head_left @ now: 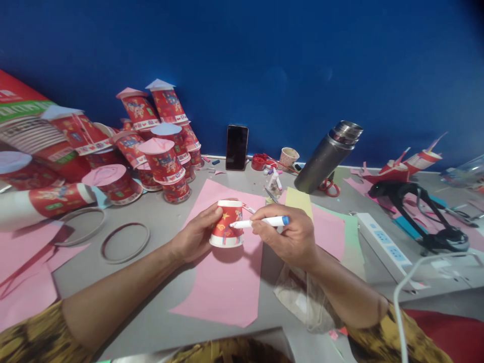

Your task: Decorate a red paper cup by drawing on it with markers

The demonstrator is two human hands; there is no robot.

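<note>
A red paper cup point(227, 233), turned rim down, is gripped from its left side by my left hand point(196, 232). It has a white band along its lower edge with a few coloured marks, and printed figures above. Between the thumb and fingers of my right hand point(289, 232) is a white marker point(260, 222) with a blue end. The marker's tip meets or nearly meets the front of the cup; I cannot tell if it touches. Both hands are over a sheet of pink paper point(227, 297) on the grey table point(151, 307).
Stacked red cups with paper tops point(164, 164) crowd the left, beside two grey rings point(125, 243). At the back stand a phone point(237, 147) and a tilted dark flask point(327, 159). Rightward lie a power strip point(383, 244), a black strapped device point(423, 217) and a white cable point(403, 302).
</note>
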